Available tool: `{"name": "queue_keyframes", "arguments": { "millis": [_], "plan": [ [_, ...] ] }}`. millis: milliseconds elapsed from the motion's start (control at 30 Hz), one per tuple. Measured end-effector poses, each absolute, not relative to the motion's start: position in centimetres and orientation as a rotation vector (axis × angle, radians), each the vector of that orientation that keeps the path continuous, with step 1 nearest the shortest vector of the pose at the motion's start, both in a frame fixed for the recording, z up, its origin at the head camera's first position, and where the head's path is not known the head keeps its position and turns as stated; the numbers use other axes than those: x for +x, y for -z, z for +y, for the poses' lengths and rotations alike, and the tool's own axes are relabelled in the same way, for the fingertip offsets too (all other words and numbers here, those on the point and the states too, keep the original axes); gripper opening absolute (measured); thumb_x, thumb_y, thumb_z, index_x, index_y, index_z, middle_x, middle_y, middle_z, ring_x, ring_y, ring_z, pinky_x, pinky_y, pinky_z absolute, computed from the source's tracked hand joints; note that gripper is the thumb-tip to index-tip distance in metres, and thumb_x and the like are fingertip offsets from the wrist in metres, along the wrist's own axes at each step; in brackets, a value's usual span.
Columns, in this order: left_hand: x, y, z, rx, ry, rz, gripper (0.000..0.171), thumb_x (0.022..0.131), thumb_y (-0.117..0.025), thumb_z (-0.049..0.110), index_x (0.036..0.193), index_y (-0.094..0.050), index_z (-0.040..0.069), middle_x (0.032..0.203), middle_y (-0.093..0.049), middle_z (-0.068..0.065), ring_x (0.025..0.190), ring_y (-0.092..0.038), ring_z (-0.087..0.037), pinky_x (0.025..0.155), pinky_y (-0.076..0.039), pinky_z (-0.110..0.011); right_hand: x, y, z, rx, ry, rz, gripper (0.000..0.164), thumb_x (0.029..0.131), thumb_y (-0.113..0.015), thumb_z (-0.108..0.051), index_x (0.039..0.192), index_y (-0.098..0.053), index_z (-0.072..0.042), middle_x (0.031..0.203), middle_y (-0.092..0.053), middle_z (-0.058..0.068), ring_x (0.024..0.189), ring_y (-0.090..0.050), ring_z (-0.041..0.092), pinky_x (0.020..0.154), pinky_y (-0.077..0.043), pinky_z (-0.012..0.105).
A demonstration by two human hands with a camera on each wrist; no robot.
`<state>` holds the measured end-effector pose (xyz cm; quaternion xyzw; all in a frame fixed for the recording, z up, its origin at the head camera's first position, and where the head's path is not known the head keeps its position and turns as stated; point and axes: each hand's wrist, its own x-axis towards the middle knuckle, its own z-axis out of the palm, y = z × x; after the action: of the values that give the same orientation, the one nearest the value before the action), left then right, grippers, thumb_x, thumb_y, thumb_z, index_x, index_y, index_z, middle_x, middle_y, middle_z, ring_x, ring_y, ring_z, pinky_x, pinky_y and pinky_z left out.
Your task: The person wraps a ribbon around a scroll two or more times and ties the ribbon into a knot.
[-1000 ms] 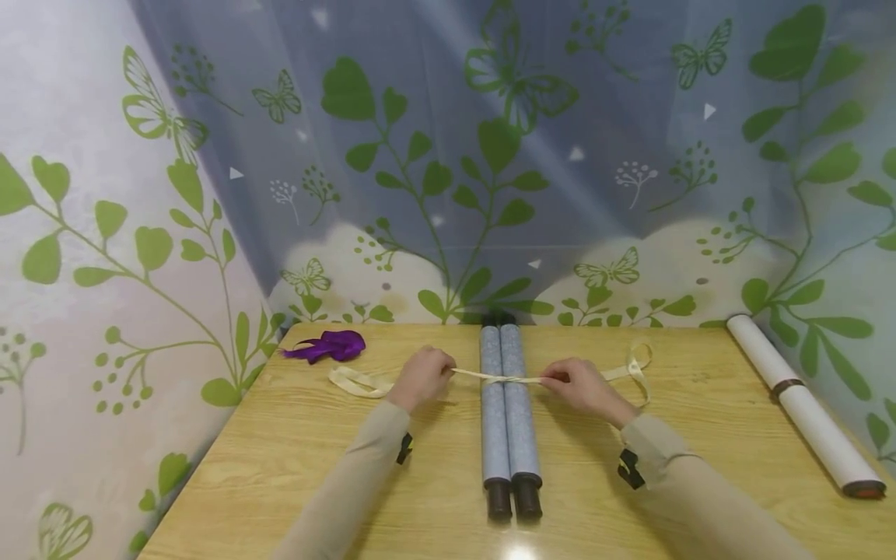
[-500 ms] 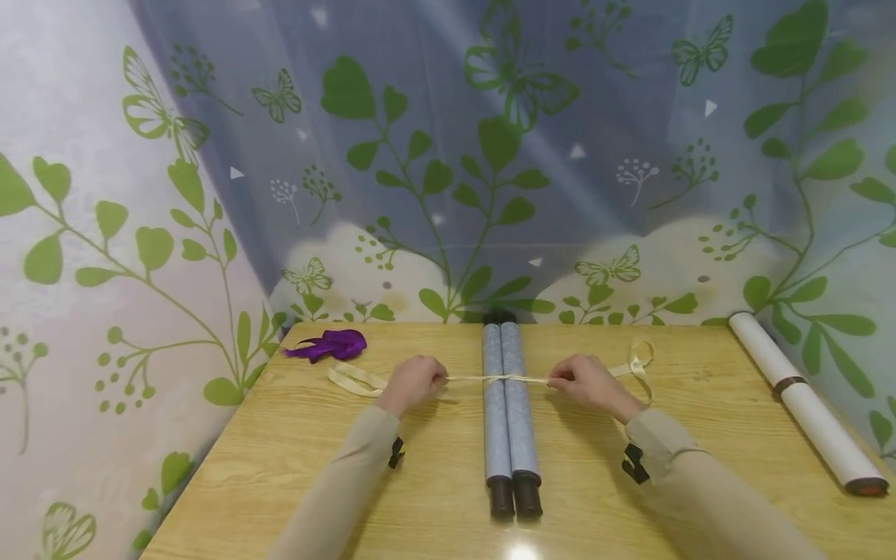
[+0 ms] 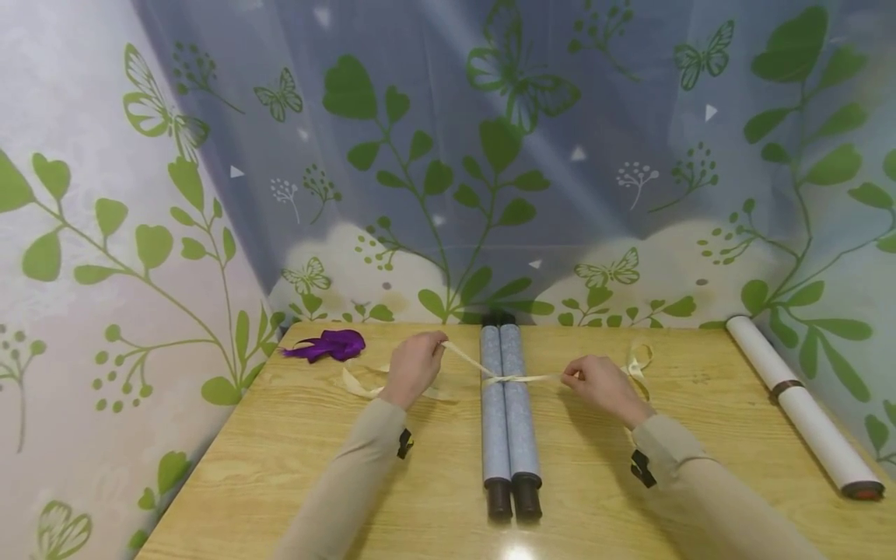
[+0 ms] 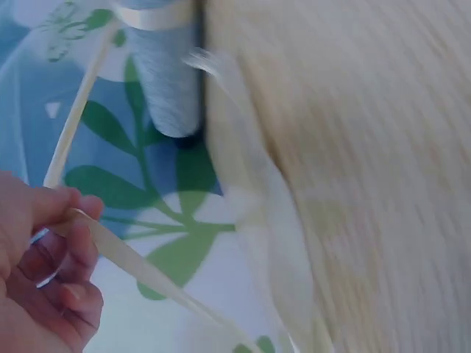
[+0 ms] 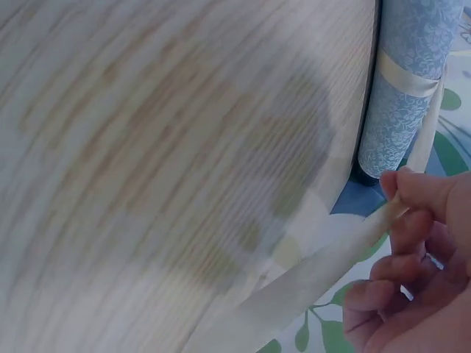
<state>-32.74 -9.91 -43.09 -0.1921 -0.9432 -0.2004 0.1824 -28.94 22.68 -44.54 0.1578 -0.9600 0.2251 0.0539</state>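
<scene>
Tying, I'm judging: L hand [image 3: 414, 367], R hand [image 3: 605, 389] are pinching ribbon [image 3: 505, 379] crossing rolls [image 3: 522, 432]; next move prob. requiring even pull.

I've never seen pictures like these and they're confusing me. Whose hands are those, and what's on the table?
No machine here, just a person's left hand and right hand. The wide picture comes from a camera on the head, looking down. The other two come from wrist cameras, each showing one hand up close. On the wooden table lie two blue rolls side by side, a white roll to the right and a purple bundle to the left. A cream ribbon goes around the blue rolls. The left hand pinches it on one side, the right hand on the other.
</scene>
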Motion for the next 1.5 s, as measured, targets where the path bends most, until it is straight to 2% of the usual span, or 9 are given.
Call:
{"name": "queue_keyframes", "arguments": {
  "millis": [167, 433, 733, 833, 933, 1033, 1133, 1333, 1500],
  "plan": [
    [-32.6, 42.4, -9.1, -0.556, 0.897, -2.546, 0.02, 0.099, -0.057, 0.016, 0.109, -0.073, 0.008, 0.081, -0.071, -0.003, 0.057, -0.053, -0.01, 0.059, -0.047, -0.029, -28.7, 44.4, 22.5, 0.353, -0.763, -2.96, 0.024, 0.097, -0.06, -0.024, 0.102, -0.075, -0.005, 0.079, -0.071, 0.006, 0.052, -0.051, 0.012, 0.047, -0.04, 0.029],
    [-32.5, 42.2, -8.9, -0.586, 0.94, -2.514, 0.021, 0.099, -0.056, 0.013, 0.113, -0.072, 0.007, 0.095, -0.071, -0.007, 0.076, -0.062, -0.015, 0.067, -0.05, -0.03, -28.6, 44.4, 22.5, 0.325, -0.849, -2.934, 0.026, 0.098, -0.058, -0.022, 0.097, -0.074, -0.002, 0.075, -0.071, 0.007, 0.054, -0.056, 0.01, 0.047, -0.041, 0.027],
    [-32.2, 41.6, -8.9, -0.593, 1.035, -2.517, 0.02, 0.1, -0.056, 0.019, 0.107, -0.073, 0.011, 0.09, -0.071, -0.002, 0.061, -0.052, -0.011, 0.058, -0.044, -0.027, -28.7, 44.3, 22.7, 0.307, -0.939, -2.88, 0.027, 0.099, -0.055, -0.02, 0.098, -0.073, 0.0, 0.083, -0.073, 0.012, 0.055, -0.055, 0.012, 0.049, -0.043, 0.028],
    [-32.1, 40.4, -8.5, -0.649, 1.235, -2.531, 0.02, 0.101, -0.055, 0.019, 0.108, -0.072, 0.011, 0.087, -0.071, -0.004, 0.067, -0.059, -0.015, 0.06, -0.047, -0.027, -28.7, 44.3, 22.7, 0.234, -1.037, -2.847, 0.03, 0.101, -0.052, -0.02, 0.111, -0.07, 0.002, 0.097, -0.073, 0.017, 0.069, -0.066, 0.021, 0.053, -0.049, 0.029],
    [-32.1, 39.3, -7.9, -0.704, 1.486, -2.523, 0.019, 0.1, -0.054, 0.014, 0.11, -0.069, 0.01, 0.086, -0.071, -0.007, 0.074, -0.063, -0.022, 0.062, -0.049, -0.029, -28.8, 44.2, 22.6, 0.151, -1.247, -2.776, 0.037, 0.102, -0.05, -0.022, 0.128, -0.06, 0.003, 0.117, -0.068, 0.023, 0.094, -0.07, 0.033, 0.069, -0.058, 0.034],
    [-32.0, 38.5, -7.1, -0.735, 1.672, -2.492, 0.021, 0.097, -0.055, 0.01, 0.113, -0.068, 0.011, 0.087, -0.071, -0.011, 0.079, -0.065, -0.032, 0.068, -0.051, -0.038, -29.0, 43.8, 22.4, 0.095, -1.678, -2.607, 0.048, 0.103, -0.05, -0.023, 0.142, -0.045, 0.005, 0.138, -0.053, 0.028, 0.121, -0.058, 0.038, 0.092, -0.055, 0.038],
    [-31.9, 37.9, -6.5, -0.741, 1.729, -2.464, 0.02, 0.096, -0.057, 0.011, 0.113, -0.068, 0.013, 0.087, -0.071, -0.011, 0.08, -0.064, -0.034, 0.075, -0.052, -0.047, -29.2, 42.9, 22.2, 0.043, -2.159, -2.309, 0.058, 0.103, -0.05, -0.023, 0.151, -0.029, 0.004, 0.152, -0.036, 0.025, 0.135, -0.046, 0.033, 0.105, -0.046, 0.034],
    [-31.8, 38.0, -5.8, -0.726, 1.844, -2.436, 0.018, 0.098, -0.055, 0.011, 0.111, -0.068, 0.01, 0.092, -0.069, -0.02, 0.08, -0.063, -0.036, 0.066, -0.051, -0.032, -29.6, 39.9, 22.9, -0.114, -2.797, -1.598, 0.058, 0.102, -0.05, -0.014, 0.153, -0.022, -0.008, 0.125, -0.056, -0.003, 0.103, -0.064, 0.003, 0.109, -0.039, 0.025],
    [-31.8, 38.3, -5.5, -0.742, 1.879, -2.4, 0.017, 0.101, -0.052, 0.013, 0.11, -0.066, 0.008, 0.085, -0.067, -0.02, 0.076, -0.063, -0.035, 0.065, -0.053, -0.03, -30.2, 37.6, 24.7, -0.193, -2.79, -1.325, 0.025, 0.098, -0.057, -0.008, 0.123, -0.053, -0.009, 0.093, -0.067, 0.0, 0.082, -0.068, 0.01, 0.079, -0.056, 0.019]
  ]
}}
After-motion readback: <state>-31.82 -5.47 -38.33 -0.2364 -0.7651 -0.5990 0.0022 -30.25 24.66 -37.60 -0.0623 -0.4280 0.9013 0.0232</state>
